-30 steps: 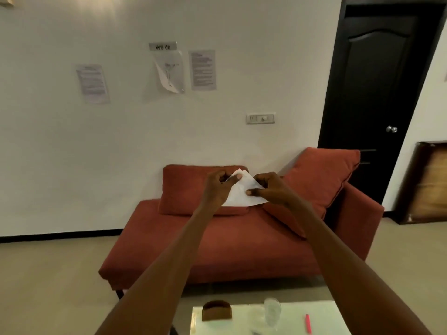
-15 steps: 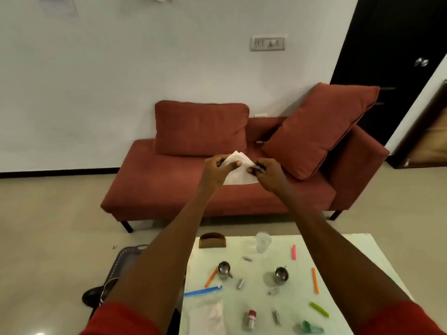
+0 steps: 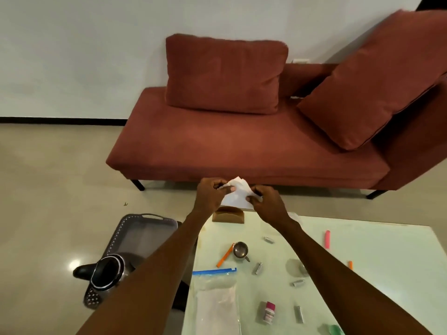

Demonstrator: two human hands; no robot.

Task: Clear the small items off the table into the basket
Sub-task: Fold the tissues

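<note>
Both hands are held out in front of me over the far edge of the pale table point(image 3: 377, 269). My left hand point(image 3: 210, 195) and my right hand point(image 3: 267, 204) pinch a white folded paper point(image 3: 235, 195) between them. A grey perforated basket point(image 3: 142, 235) sits on the floor left of the table. On the table lie a small metal cup point(image 3: 240, 249), an orange stick point(image 3: 225, 255), a pink stick point(image 3: 327, 239), several silver wrapped pieces point(image 3: 258, 268), a small pink-capped bottle point(image 3: 269, 312) and a clear zip bag point(image 3: 215, 296).
A brown card holder point(image 3: 228, 215) stands at the table's far edge. A red sofa point(image 3: 242, 146) with two cushions fills the space behind the table. A black shoe point(image 3: 106, 274) overlaps the basket's near end. A green object point(image 3: 332, 330) lies at the table's near edge.
The view has tilted down from the wall and door to the table and basket. My hands have stayed together on the white paper and now sit lower, over the table's far edge.
</note>
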